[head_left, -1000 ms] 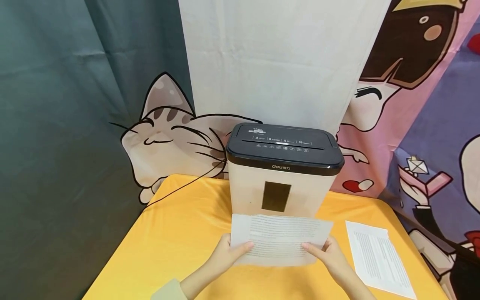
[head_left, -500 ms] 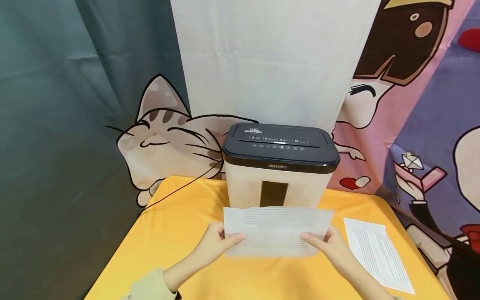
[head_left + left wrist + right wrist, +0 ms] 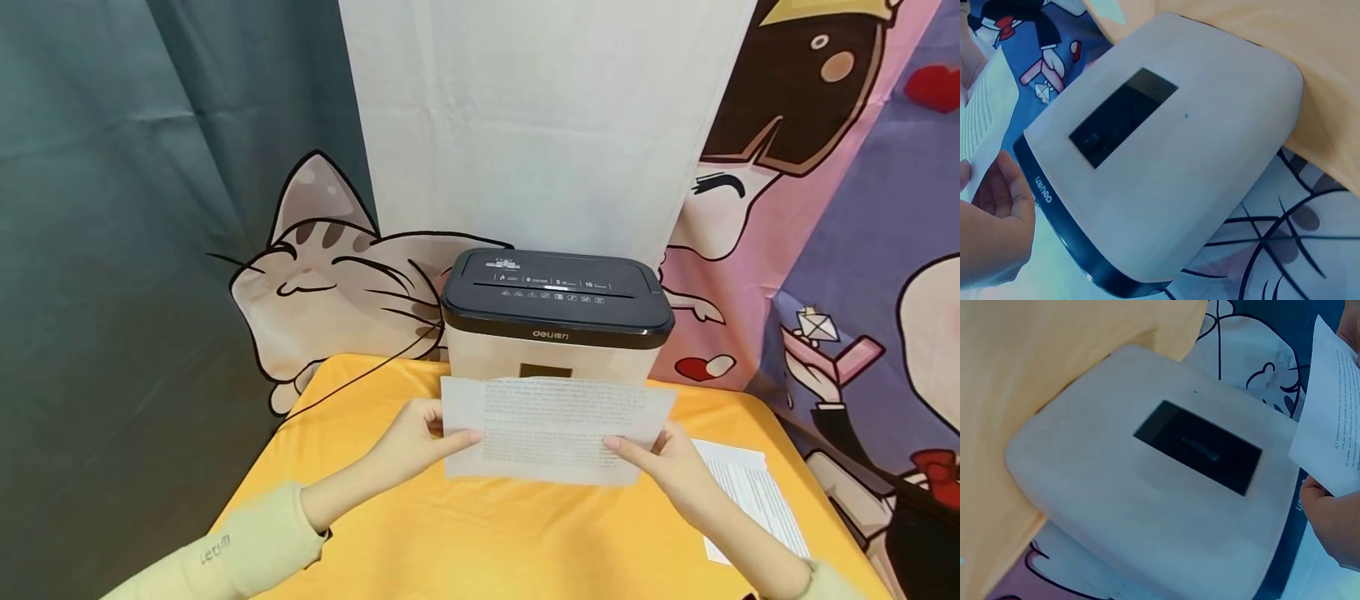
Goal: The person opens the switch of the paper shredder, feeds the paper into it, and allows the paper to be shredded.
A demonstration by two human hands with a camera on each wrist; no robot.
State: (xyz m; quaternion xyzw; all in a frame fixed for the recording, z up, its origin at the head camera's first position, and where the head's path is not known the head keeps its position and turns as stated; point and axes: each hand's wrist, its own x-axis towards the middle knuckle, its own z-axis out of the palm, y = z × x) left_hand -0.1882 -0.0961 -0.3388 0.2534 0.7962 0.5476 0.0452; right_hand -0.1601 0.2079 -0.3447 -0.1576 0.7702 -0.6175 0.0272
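Observation:
A printed sheet of paper point(image 3: 558, 429) is held up by both hands in front of the paper shredder point(image 3: 555, 292), hiding much of its front. My left hand point(image 3: 412, 437) pinches the sheet's left edge, thumb on the printed face and fingers behind. On the opposite edge my right hand point(image 3: 671, 467) pinches it the same way. The shredder has a dark top with a narrow slot and a white body with a dark window point(image 3: 1124, 117). In the right wrist view the sheet point(image 3: 1329, 412) slants beside the shredder's dark top.
A second printed sheet point(image 3: 750, 492) lies on the yellow tablecloth point(image 3: 465, 542) at the right, partly covered by the right forearm. A black cord point(image 3: 352, 382) runs from the shredder over the table's left edge. Cartoon-printed curtains point(image 3: 547, 125) hang close behind.
Both hands have raised the sheet, and it covers more of the shredder's front window. The right forearm has come over part of the second sheet. The head view has shifted slightly.

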